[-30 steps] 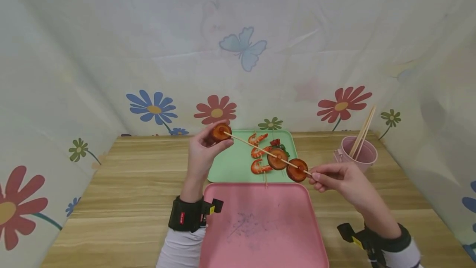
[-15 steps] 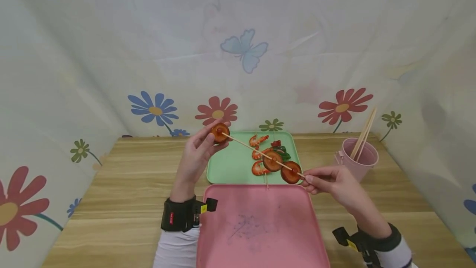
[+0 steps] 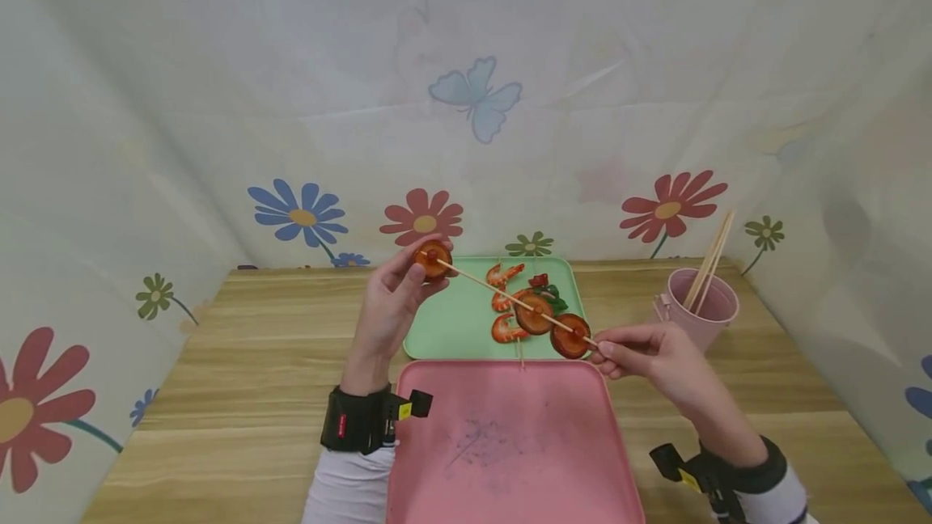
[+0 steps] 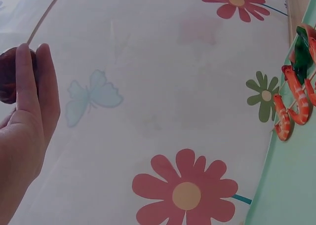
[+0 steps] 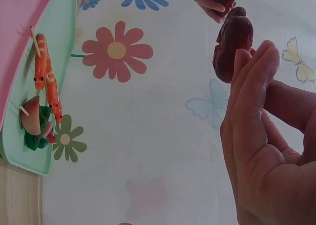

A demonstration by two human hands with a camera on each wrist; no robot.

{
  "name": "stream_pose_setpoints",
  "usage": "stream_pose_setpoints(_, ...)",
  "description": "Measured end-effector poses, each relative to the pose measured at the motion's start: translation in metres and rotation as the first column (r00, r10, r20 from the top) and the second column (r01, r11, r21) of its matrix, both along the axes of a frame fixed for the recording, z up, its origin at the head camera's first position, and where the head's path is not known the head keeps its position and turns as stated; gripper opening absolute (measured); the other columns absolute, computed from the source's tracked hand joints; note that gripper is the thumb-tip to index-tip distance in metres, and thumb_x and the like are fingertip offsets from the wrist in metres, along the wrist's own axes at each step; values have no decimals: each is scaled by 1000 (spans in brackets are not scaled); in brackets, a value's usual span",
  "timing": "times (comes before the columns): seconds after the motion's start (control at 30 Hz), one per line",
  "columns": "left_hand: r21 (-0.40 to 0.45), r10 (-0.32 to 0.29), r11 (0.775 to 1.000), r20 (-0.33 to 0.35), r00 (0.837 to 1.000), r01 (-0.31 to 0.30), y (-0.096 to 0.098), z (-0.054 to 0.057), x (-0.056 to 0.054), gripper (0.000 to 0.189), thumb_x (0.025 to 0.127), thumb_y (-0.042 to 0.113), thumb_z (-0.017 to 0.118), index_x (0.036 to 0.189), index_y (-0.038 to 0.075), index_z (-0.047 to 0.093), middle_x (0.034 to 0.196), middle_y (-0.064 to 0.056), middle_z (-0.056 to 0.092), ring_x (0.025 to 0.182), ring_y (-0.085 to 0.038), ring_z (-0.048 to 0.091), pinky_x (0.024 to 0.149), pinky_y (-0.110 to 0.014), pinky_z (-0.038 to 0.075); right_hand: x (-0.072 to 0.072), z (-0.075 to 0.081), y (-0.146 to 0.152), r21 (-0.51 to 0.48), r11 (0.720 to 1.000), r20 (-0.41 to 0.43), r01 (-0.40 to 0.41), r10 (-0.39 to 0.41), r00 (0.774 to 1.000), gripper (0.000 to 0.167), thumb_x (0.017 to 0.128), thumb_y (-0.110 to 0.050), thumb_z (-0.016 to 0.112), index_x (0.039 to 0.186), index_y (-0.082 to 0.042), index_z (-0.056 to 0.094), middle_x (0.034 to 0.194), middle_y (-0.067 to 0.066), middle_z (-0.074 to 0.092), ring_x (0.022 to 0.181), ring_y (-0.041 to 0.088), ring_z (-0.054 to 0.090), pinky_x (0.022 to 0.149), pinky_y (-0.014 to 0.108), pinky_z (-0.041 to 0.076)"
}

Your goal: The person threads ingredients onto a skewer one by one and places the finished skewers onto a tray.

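My left hand [image 3: 389, 297] pinches a round brown mushroom [image 3: 433, 260] between thumb and fingers at the upper left end of a thin wooden skewer [image 3: 480, 279]. The skewer slants down to my right hand [image 3: 648, 350], whose thumb and fingertips grip its lower end. Near that end, two more brown mushrooms [image 3: 534, 312] are threaded side by side, with bare stick between them and the left one. Both hands hold the skewer in the air. The right wrist view shows the mushroom pair [image 5: 232, 45] just past the right fingers; the left fingers partly hide their mushroom [image 4: 10, 76].
Behind the skewer lies a green tray [image 3: 444, 322] with skewered shrimps [image 3: 504, 329] and a skewer of green and red pieces [image 3: 549, 295]. A pink tray [image 3: 539, 443] lies nearer. At the right stands a pink bucket [image 3: 717, 306] with several sticks [image 3: 708, 265]. A floral curtain surrounds the table.
My right hand and the two lower mushrooms have shifted slightly left and down since a second ago. The left wrist moved a little left, then partly back. Both holds are kept.
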State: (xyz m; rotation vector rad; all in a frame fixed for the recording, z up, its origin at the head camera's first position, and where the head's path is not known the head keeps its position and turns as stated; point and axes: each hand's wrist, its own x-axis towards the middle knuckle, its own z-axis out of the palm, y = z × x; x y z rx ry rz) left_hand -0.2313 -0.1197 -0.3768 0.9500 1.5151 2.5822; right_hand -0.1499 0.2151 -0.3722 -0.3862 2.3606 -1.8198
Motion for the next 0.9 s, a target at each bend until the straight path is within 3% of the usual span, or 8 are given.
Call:
stream_pose_setpoints(0.43, -63, 52, 997, -14, 999, -53, -9, 0, 2, 55, 89, 30, 63, 132, -3, 50, 119, -8, 65, 99, -19, 67, 88, -29, 53, 5, -2, -11, -14, 1000, -41, 25, -25, 999, 28, 90, -1, 61, 107, 21, 59, 83, -4, 72, 68, 9, 69, 63, 29, 57)
stream_pose_setpoints(0.77, -4, -18, 1000, -72, 997, 18, -14, 0, 1, 44, 91, 25, 62, 127, 0, 56, 114, -8, 66, 94, -19, 69, 83, -28, 54, 7, -1, -14, 11, 1000, -40, 18, -17, 999, 27, 89, -3, 62, 106, 19, 61, 82, 0, 72, 68, 10, 69, 63, 30, 58)
stream_pose_setpoints(0.9, -13, -14, 1000, -90, 996, 13, -12, -1, 3, 40, 92, 26, 63, 124, 2, 59, 110, -7, 67, 91, -18, 70, 81, -27, 55, 9, -2, -17, 6, 1000, -40, -2, 2, 999, 27, 89, -3, 63, 104, 18, 62, 81, -2, 72, 68, 10, 69, 63, 30, 58)
